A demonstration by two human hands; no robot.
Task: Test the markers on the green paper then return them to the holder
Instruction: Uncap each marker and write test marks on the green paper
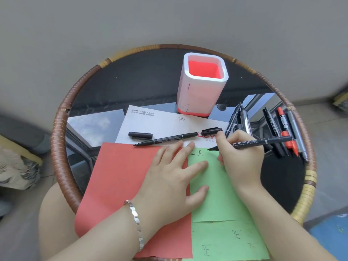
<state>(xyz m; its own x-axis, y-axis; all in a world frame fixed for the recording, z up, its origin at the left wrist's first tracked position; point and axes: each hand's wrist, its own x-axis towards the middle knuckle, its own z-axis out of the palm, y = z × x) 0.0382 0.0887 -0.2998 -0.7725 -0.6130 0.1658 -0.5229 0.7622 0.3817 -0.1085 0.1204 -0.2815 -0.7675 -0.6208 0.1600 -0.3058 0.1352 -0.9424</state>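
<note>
closest to the person, a green paper [222, 200] lies on the round glass table [105, 87] with a rattan rim, and a second green sheet [226, 240] below it carries a few faint black marks. a red paper [120, 178] sits just beside the green one on the left, its right edge tucked against it. the left hand [175, 183], a silver bracelet [135, 223] on its wrist, is pressed flat with fingers spread, lying across the seam of both papers. the right hand [241, 157] is closed in a writing grip around a black marker [252, 143], whose uncapped tip touches the top of the green paper right next to two small black characters [196, 153] already written there. just beyond the hands, another uncapped black marker [167, 139] lies on a white printed card [160, 121], with one loose black cap [140, 135] to its left and another cap [211, 131] at its right end. off to the right, a cluster of markers [278, 129] rests on the glass: several black, one red, one grey. farthest back stands the holder [201, 91], white outside and red inside, upright, with nothing showing above its rim.
</note>
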